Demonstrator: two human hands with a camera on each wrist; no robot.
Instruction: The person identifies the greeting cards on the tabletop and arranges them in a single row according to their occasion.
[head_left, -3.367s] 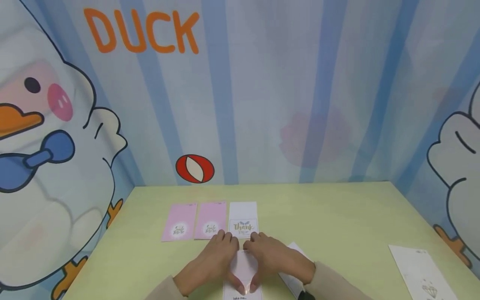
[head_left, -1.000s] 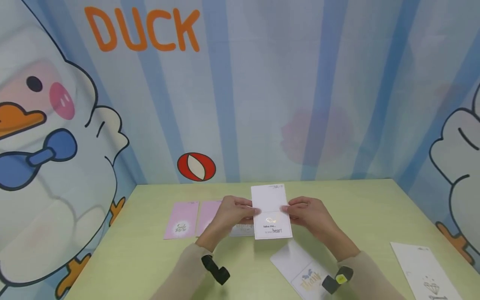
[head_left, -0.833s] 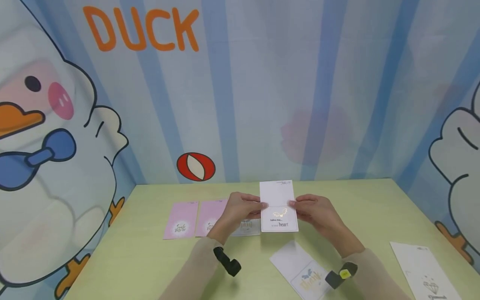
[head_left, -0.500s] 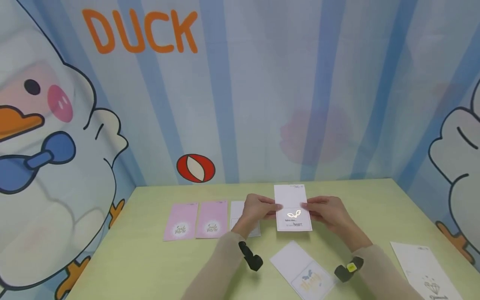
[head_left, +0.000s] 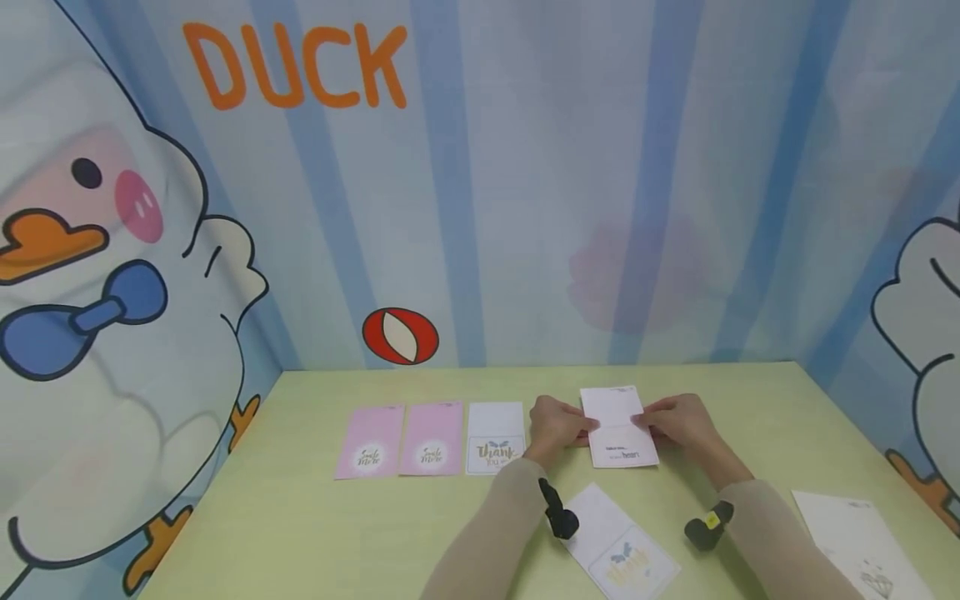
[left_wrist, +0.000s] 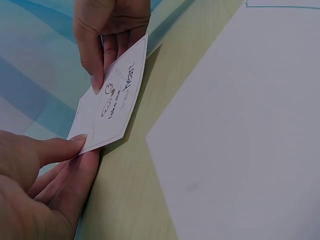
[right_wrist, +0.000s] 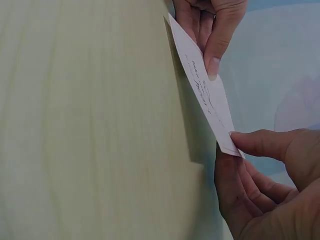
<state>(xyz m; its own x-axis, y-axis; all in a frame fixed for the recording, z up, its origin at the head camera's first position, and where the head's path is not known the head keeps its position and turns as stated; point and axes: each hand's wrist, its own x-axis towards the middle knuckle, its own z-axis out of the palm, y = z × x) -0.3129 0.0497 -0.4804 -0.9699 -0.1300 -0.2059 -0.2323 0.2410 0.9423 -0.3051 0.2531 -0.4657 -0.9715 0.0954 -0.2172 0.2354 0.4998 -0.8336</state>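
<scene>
A white greeting card (head_left: 622, 433) printed "take me... to your heart" is held between both hands, close over the table at the back, right of the row of cards. My left hand (head_left: 557, 427) pinches its left edge, thumb on top and fingers beneath. On the opposite edge my right hand (head_left: 681, 421) pinches it the same way. In the left wrist view the card (left_wrist: 117, 97) tilts, with its shadow on the table beside it. The right wrist view shows the card (right_wrist: 202, 82) nearly edge-on between the two thumbs.
Left of the hands lie two pink "Smile More" cards (head_left: 369, 442) and a white "Thank you" card (head_left: 495, 437) in a row. Another "Thank you" card (head_left: 622, 546) lies slanted in front, partly under the left wrist camera. A diamond-print card (head_left: 855, 533) lies at the right on the table (head_left: 337, 533).
The white card was flat at the near middle under both hands. Both hands have lifted it, carried it away and to the right, and lowered it toward the table, uncovering the row's white card.
</scene>
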